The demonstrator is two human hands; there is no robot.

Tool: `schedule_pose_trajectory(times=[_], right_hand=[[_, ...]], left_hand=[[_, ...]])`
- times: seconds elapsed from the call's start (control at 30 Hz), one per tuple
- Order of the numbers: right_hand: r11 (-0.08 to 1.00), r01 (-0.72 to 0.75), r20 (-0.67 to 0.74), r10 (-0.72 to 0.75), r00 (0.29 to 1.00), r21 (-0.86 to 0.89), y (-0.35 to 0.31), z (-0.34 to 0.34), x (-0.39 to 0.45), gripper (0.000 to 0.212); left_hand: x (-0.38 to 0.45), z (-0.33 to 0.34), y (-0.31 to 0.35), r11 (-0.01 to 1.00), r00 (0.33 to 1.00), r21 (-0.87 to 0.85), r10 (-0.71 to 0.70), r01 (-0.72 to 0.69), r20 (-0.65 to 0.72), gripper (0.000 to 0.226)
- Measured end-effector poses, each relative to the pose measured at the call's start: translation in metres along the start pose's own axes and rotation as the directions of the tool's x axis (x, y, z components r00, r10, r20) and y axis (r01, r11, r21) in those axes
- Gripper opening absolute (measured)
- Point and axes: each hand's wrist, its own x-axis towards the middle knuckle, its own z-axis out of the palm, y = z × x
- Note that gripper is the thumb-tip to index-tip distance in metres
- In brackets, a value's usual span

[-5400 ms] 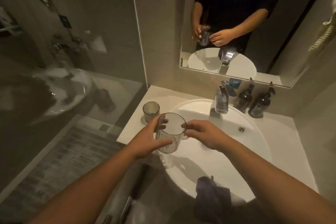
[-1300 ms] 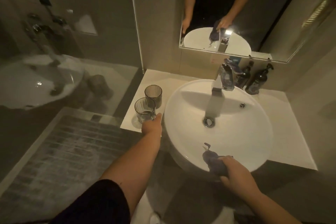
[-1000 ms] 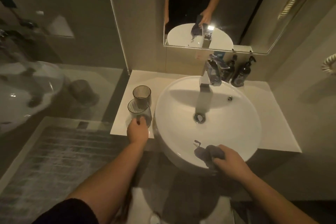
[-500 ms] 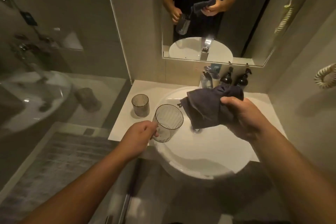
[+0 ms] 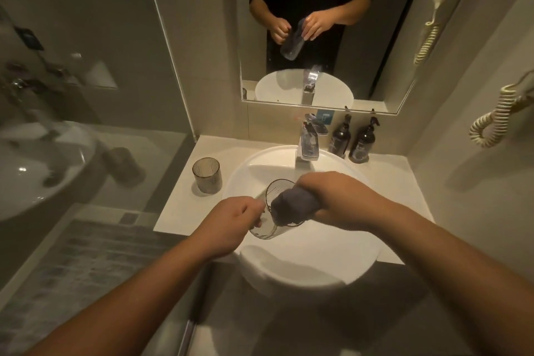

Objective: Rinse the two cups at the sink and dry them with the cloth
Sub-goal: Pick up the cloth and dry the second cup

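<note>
Single head-worn view, looking forward and steeply down from close above the sink (image 5: 332, 263), wide-angle, taking in the mirror (image 5: 375, 52) ahead and floor below.

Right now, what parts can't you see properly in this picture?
- Head view: inside of the held cup, blocked by the dark cloth.
- Sink drain, hidden behind both hands.
- Right hand fingertips, buried in the cloth.
- Bottle labels, too small and dim.
- Whether either cup is dry.
</note>
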Motion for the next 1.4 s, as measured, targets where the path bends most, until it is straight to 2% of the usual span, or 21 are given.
schedule_pose_trajectory(times=[0.1,0.2,0.27,0.4,0.5,0.63,0.7,0.77,0.8,0.87,0.93,1.0,1.1,1.2,1.4], right_hand=[[0.987,0.114,-0.068,-0.122,0.99,-0.111,-0.008,0.008,-0.001,0.025],[0.992,0.126,-0.115,-0.125,0.985,0.004,-0.014,0.012,-0.003,0.029],[0.995,0.077,-0.045,-0.075,0.996,0.058,-0.015,0.01,-0.005,0.03],[0.995,0.011,0.217,-0.032,0.976,0.096,-0.013,0.005,-0.005,0.034],[0.984,-0.027,0.279,-0.023,0.96,0.176,-0.013,0.002,-0.003,0.026],[0.921,-0.121,0.335,-0.011,0.942,0.371,-0.011,-0.002,-0.006,0.02],[0.902,-0.137,0.397,-0.041,0.917,0.41,-0.014,-0.005,-0.009,0.031],[0.907,-0.154,0.445,-0.04,0.895,0.391,-0.015,-0.008,-0.009,0.05],[0.912,-0.166,0.45,-0.023,0.893,0.376,-0.017,-0.009,-0.009,0.052],[0.955,-0.113,0.4,-0.006,0.916,0.273,-0.018,-0.007,-0.009,0.04],[0.995,-0.019,0.32,-0.014,0.947,0.099,-0.021,-0.001,-0.009,0.028],[1.0,0.016,0.256,-0.019,0.967,0.015,-0.024,0.006,-0.009,0.027],[0.999,0.031,0.157,-0.032,0.987,0.009,-0.024,0.012,-0.012,0.025],[0.996,0.05,0.095,-0.057,0.994,0.074,-0.02,0.013,-0.016,0.017],[0.999,0.026,-0.053,-0.023,0.998,0.048,-0.023,0.021,-0.018,0.021]], left_hand=[[0.0,0.004,0.005,1.0,1.0,0.017,0.016,-0.016,0.0,0.039],[0.004,0.005,0.008,0.999,1.0,-0.034,0.017,-0.016,0.024,0.037],[0.006,0.004,0.01,0.999,0.999,-0.026,0.039,-0.038,0.017,0.039],[0.003,0.005,0.01,0.997,0.998,0.047,0.058,-0.059,0.039,0.049],[0.0,0.004,0.012,0.998,0.998,0.04,0.05,-0.052,0.048,0.054],[0.001,-0.001,0.012,0.997,0.997,0.044,0.066,-0.067,0.042,0.047],[0.0,0.0,0.011,0.997,0.996,0.038,0.073,-0.074,0.045,0.046],[-0.001,0.0,0.01,0.997,0.997,0.023,0.072,-0.073,0.038,0.046],[-0.001,0.0,0.01,0.998,0.997,0.01,0.069,-0.069,0.034,0.045],[0.0,-0.001,0.01,0.997,0.998,-0.034,0.065,-0.064,0.022,0.042],[0.001,-0.003,0.012,0.995,0.998,-0.074,0.063,-0.061,0.02,0.038],[0.0,-0.004,0.013,0.993,0.998,-0.11,0.054,-0.051,0.022,0.04],[-0.001,-0.004,0.01,0.985,0.999,-0.168,0.041,-0.036,0.029,0.05],[-0.004,-0.004,0.01,0.986,0.997,-0.157,0.067,-0.06,0.041,0.05],[-0.006,-0.006,0.017,0.979,0.994,-0.202,0.042,-0.021,0.099,0.049]])
